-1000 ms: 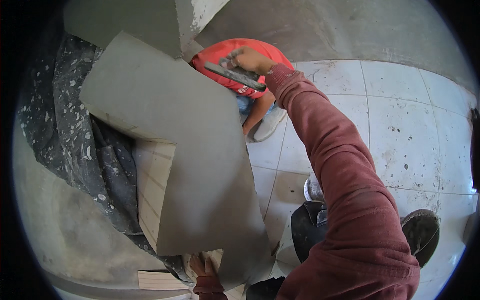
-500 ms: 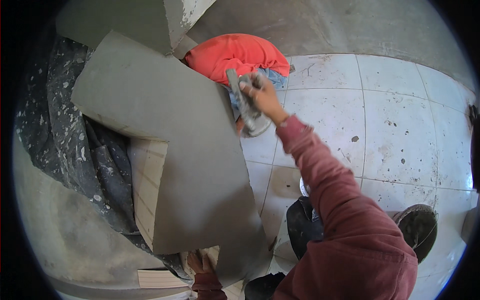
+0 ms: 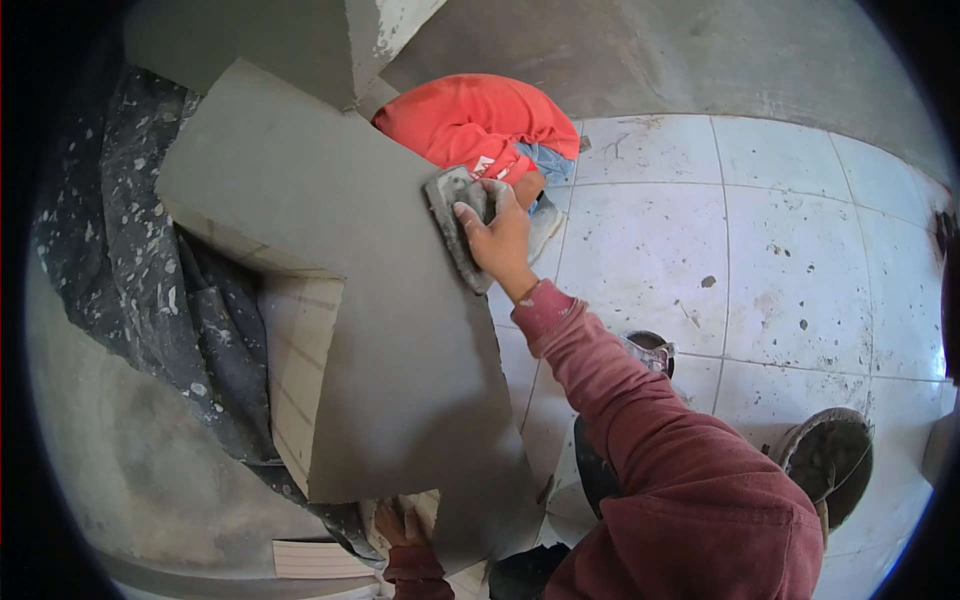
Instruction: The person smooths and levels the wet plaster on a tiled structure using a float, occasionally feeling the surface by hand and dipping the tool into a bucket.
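A stepped slab of smooth, damp grey plaster [image 3: 405, 370] runs from the upper left to the lower middle. At its right edge my right hand [image 3: 505, 245] grips a plastering float [image 3: 446, 190] by the handle, the flat face laid against the plaster. My left hand [image 3: 400, 523] rests, fingers spread and holding nothing, on a pale step surface in the notch at the slab's lower end. Part of the left palm is hidden.
A co-worker in a red shirt [image 3: 475, 115] crouches beyond the slab. A bucket of grey mortar [image 3: 835, 455] and a small metal container [image 3: 650, 345] stand on splattered white tiles [image 3: 640, 230]. A stained dark sheet [image 3: 135, 240] drapes at the left.
My right hand has brought the float down and left from above the tiles onto the plaster edge. The co-worker's arm shows more now. My left hand stays put.
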`<state>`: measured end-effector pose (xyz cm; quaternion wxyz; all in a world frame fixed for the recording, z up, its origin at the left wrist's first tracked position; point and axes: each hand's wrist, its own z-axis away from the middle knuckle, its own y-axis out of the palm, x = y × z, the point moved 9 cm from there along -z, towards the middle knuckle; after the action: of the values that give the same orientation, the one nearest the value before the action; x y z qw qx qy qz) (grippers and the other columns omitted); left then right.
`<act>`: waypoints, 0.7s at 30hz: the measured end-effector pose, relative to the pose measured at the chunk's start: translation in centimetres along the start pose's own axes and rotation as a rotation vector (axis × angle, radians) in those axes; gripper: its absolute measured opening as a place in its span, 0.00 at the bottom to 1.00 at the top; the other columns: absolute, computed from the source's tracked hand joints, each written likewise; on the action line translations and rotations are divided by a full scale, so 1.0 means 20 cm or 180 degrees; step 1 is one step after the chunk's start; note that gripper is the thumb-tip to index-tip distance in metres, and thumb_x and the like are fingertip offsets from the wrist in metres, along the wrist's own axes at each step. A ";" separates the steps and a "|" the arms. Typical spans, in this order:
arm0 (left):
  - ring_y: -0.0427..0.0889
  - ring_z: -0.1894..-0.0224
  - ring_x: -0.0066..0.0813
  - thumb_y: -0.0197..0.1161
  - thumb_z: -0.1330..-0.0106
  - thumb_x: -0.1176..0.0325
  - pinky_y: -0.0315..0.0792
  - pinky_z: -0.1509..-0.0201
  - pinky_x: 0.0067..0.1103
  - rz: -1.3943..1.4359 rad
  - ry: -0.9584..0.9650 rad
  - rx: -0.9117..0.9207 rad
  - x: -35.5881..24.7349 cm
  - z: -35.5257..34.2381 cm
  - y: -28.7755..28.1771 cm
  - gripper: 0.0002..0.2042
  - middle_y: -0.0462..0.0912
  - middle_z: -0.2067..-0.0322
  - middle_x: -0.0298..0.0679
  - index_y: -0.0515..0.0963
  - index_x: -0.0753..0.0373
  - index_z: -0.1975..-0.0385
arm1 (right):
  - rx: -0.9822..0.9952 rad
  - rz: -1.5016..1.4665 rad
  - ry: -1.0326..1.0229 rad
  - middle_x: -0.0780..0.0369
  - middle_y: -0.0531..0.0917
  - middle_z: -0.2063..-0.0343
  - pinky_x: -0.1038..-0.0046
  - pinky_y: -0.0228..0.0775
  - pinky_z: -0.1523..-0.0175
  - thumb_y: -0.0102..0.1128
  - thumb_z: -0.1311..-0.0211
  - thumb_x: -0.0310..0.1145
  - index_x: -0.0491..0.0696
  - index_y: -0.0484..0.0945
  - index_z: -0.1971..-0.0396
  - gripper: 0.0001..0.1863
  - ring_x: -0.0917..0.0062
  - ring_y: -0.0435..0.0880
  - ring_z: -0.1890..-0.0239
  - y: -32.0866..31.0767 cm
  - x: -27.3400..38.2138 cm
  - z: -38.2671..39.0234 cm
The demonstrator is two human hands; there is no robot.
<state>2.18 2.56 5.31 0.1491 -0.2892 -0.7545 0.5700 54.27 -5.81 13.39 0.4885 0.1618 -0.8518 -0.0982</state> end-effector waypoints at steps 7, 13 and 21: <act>0.59 0.47 0.54 0.48 0.42 0.58 0.48 0.43 0.42 -0.0144 0.0165 -0.0309 0.19 0.04 0.06 0.25 0.62 0.49 0.56 0.62 0.71 0.50 | 0.0274 -0.0241 -0.0824 0.50 0.76 0.67 0.67 0.65 0.56 0.62 0.55 0.35 0.41 0.70 0.60 0.22 0.59 0.75 0.63 0.11 0.40 0.06; 0.60 0.48 0.53 0.48 0.45 0.55 0.49 0.44 0.41 -0.0115 0.0006 -0.0177 0.11 -0.02 0.05 0.25 0.65 0.50 0.54 0.64 0.69 0.52 | -0.0171 0.0018 0.0361 0.50 0.76 0.67 0.69 0.66 0.58 0.64 0.56 0.35 0.40 0.70 0.62 0.22 0.60 0.75 0.64 0.05 0.03 -0.07; 0.61 0.49 0.52 0.47 0.45 0.53 0.51 0.45 0.40 0.0076 0.0072 -0.0121 0.01 -0.02 -0.01 0.26 0.65 0.51 0.54 0.65 0.69 0.54 | -0.0040 -0.0035 -0.1431 0.51 0.78 0.70 0.69 0.68 0.60 0.63 0.55 0.35 0.39 0.70 0.60 0.22 0.60 0.78 0.67 0.09 0.57 0.00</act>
<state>2.25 3.03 5.63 0.1452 -0.3073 -0.7600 0.5540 48.57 -8.36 23.11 0.2867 0.1375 -0.9377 -0.1398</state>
